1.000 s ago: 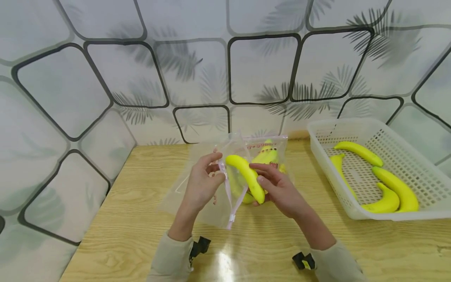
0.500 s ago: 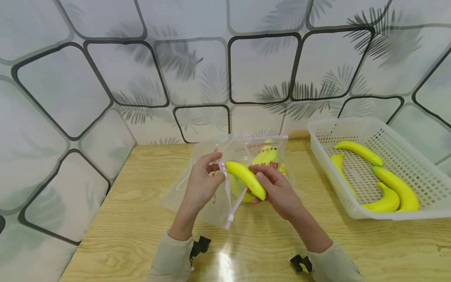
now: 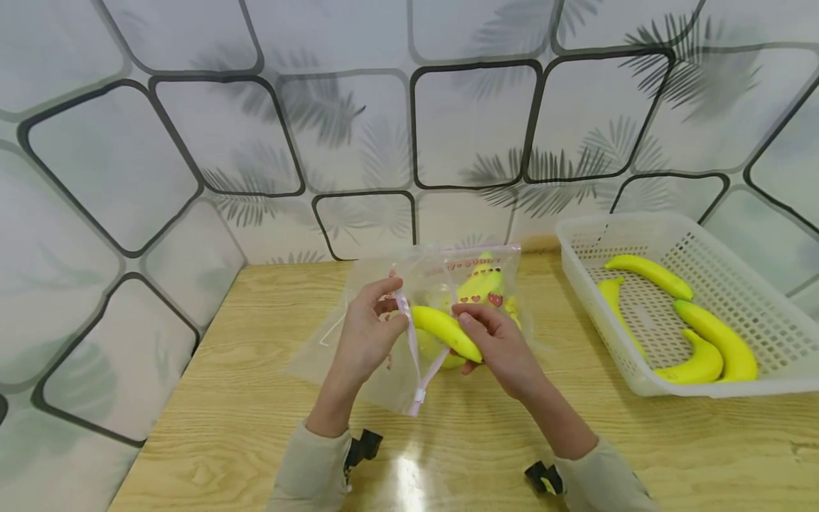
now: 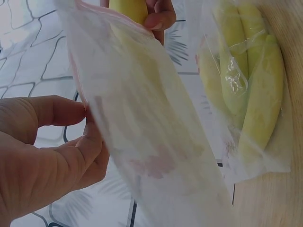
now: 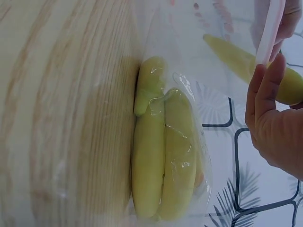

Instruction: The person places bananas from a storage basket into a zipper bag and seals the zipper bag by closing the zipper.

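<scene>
My left hand (image 3: 367,331) pinches the pink-edged rim of a clear zip bag (image 3: 365,377), keeping its mouth spread. In my right hand (image 3: 502,348) is a yellow banana (image 3: 448,333), gripped near its lower end. The banana's far end sits inside the bag's mouth; in the right wrist view it shows through the film beyond the pink zip strip (image 5: 271,33). Fingers of the right hand (image 5: 277,113) also lie against that strip. From the left wrist, the thumb and forefinger (image 4: 61,111) nip the bag's edge, and the banana (image 4: 129,10) appears at the top.
Behind the hands, a second printed zip bag (image 3: 483,284) with several bananas lies on the wooden table (image 3: 256,341). A white perforated basket (image 3: 761,284) on the right holds several loose bananas (image 3: 716,338). A patterned wall covering (image 3: 358,128) rises at the back.
My right hand has tilted the banana flatter and slid it leftward, so its far end has passed into the bag's mouth. The left hand has stayed in place on the rim.
</scene>
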Demonstrator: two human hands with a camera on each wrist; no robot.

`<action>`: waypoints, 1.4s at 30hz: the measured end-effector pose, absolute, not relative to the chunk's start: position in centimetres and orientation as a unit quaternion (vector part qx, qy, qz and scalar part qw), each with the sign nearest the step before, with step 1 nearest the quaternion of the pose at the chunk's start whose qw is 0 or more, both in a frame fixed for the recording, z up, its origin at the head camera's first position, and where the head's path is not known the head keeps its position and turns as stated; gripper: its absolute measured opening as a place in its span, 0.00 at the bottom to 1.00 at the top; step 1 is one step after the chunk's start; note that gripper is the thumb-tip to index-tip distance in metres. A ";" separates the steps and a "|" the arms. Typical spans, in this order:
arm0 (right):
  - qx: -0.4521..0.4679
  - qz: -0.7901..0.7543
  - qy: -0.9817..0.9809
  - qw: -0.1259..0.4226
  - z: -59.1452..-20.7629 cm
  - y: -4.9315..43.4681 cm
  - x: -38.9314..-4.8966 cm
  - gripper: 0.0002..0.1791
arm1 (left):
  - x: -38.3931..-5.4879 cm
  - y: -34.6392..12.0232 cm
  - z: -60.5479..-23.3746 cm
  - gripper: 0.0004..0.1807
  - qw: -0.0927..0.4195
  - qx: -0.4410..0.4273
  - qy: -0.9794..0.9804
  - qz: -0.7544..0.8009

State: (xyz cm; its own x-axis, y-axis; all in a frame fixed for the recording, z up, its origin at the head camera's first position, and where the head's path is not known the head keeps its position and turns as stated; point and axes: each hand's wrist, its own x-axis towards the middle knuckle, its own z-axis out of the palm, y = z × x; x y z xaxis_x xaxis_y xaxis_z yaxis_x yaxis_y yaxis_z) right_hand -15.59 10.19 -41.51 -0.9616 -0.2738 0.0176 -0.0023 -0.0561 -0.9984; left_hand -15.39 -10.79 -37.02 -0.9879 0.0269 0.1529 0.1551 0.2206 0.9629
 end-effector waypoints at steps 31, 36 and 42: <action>-0.130 -0.731 0.658 0.126 -41.3 10.3 -15.7 0.24 | -15.4 -10.7 -36.9 0.30 0.052 -0.051 -0.773 -0.631; -0.099 -0.732 0.668 0.086 -41.2 9.7 -15.5 0.21 | -15.4 -10.8 -36.8 0.30 0.055 -0.057 -0.770 -0.633; -0.087 -0.725 0.679 0.075 -41.4 9.6 -15.4 0.20 | -15.3 -10.8 -36.8 0.30 0.047 -0.056 -0.773 -0.630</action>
State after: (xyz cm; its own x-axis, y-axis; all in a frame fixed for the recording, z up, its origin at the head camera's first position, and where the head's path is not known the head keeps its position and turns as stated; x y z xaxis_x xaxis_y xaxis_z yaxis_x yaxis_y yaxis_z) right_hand -15.41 9.58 -41.39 -0.9734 -0.2279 0.0243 -0.0094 -0.0664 -0.9978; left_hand -15.33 -10.77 -36.83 -0.9893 0.0274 0.1435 0.1461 0.1998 0.9689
